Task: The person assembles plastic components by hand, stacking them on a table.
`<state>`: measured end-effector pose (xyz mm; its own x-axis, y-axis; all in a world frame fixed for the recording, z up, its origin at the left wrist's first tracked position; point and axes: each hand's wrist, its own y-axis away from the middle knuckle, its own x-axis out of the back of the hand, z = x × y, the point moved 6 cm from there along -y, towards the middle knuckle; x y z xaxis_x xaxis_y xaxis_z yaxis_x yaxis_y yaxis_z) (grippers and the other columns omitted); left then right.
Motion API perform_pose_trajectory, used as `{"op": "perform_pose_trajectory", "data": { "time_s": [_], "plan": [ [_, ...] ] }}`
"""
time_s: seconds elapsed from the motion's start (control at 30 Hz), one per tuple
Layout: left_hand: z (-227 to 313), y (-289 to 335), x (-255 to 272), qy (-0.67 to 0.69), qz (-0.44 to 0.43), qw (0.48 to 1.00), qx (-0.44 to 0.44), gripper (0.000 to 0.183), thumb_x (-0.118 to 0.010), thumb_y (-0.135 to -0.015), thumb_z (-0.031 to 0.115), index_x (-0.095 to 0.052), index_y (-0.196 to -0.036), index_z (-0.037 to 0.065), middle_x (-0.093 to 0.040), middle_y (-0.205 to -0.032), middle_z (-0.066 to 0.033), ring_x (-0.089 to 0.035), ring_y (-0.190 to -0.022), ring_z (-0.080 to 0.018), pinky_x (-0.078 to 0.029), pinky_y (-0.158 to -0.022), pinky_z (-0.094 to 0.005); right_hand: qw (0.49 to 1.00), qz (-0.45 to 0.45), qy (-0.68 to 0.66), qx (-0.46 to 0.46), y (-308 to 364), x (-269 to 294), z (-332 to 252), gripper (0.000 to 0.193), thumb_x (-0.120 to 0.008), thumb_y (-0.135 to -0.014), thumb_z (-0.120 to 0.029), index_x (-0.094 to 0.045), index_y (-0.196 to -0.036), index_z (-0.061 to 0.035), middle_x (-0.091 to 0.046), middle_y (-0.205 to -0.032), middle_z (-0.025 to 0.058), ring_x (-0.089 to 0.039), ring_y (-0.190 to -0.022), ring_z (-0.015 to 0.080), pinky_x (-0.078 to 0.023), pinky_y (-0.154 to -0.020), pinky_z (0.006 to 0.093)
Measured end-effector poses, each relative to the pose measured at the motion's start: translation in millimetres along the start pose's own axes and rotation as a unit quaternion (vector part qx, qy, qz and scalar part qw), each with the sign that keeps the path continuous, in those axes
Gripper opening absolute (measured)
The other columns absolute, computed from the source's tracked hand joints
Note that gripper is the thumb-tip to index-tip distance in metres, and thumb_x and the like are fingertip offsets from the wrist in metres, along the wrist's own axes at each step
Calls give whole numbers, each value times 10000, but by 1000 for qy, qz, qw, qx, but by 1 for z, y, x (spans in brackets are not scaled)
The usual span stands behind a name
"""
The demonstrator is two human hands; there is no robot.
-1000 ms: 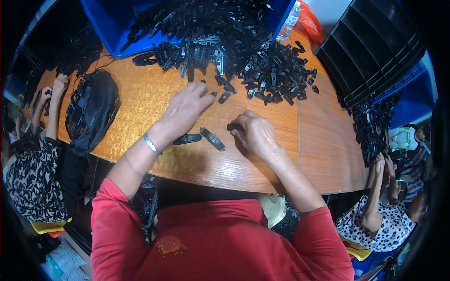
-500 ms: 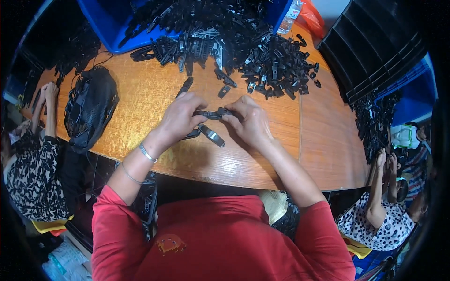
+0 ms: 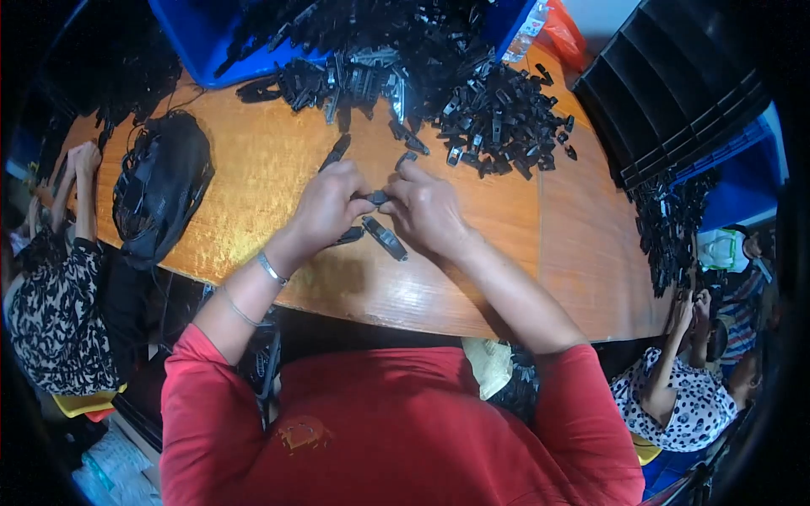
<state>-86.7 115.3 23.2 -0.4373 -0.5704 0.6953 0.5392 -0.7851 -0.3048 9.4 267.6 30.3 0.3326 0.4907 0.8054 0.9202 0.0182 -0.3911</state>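
Observation:
Close together over the wooden table, my left hand (image 3: 329,204) and my right hand (image 3: 428,205) both pinch one small black plastic part (image 3: 378,198), mostly covered by the fingers. Just below it lies a longer black clip-like piece (image 3: 385,239) with a shiny middle. Another dark piece (image 3: 351,235) shows partly from under my left hand. Beyond the left knuckles rests a slim black piece (image 3: 336,152). A small black piece (image 3: 407,158) sits right at the raised fingers of my right hand; whether they touch it I cannot tell.
A large heap of small black parts (image 3: 498,118) spreads before a blue bin (image 3: 190,42) at the back. A black mesh bag (image 3: 164,190) lies on the left. Black stacked trays (image 3: 666,80) stand at the right. Co-workers sit on both sides (image 3: 63,320).
My right hand has moved left and its fingers have curled in, so the hands are closer together. Less of the held part shows between them.

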Motion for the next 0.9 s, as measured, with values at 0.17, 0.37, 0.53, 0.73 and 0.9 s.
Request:
{"op": "perform_pose_trajectory", "data": {
  "time_s": [0.17,0.37,0.53,0.73,0.9],
  "plan": [
    [-3,5,5,4,-44,998,48,180,-895,-847,63,-780,-965,-8,-700,-1005,-150,-712,-975,-371,-575,-864,-457,996,-83,-24,16,-1,1,10,212,-901,-879,-191,-804,-1007,-53,-700,-1022,117,-737,-929,356,-591,-774,473],
    [-20,-5,45,-71,62,995,-22,278,-810,-892,-35,-790,-1165,14,-722,-1053,-153,-730,-938,-370,-607,-861,-426,999,-26,-10,-29,-12,28,13,166,-829,-946,-170,-813,-1042,-35,-706,-1082,182,-731,-996,392,-605,-844,459],
    [-10,-33,44,-205,3,974,-96,353,-695,-894,-98,-773,-1212,36,-711,-1110,-144,-697,-1106,-377,-600,-957,-455,982,-29,146,115,-34,16,22,145,-705,-930,-67,-748,-1064,-35,-677,-1146,157,-728,-1052,363,-626,-835,482],
    [-14,-34,30,-236,-58,968,-65,316,-710,-902,-57,-784,-1191,50,-688,-1090,-151,-673,-1100,-380,-589,-953,-475,999,-18,29,34,-38,18,33,147,-781,-900,-39,-706,-1014,18,-675,-1043,206,-735,-885,414,-606,-771,511],
    [2,-19,16,-144,24,988,-50,219,-847,-898,83,-804,-1111,49,-659,-1044,-159,-663,-1070,-381,-570,-909,-481,975,17,-157,-159,7,16,38,224,-860,-884,-82,-756,-1066,-2,-740,-1021,195,-726,-912,413,-604,-792,486]
  ]
}}
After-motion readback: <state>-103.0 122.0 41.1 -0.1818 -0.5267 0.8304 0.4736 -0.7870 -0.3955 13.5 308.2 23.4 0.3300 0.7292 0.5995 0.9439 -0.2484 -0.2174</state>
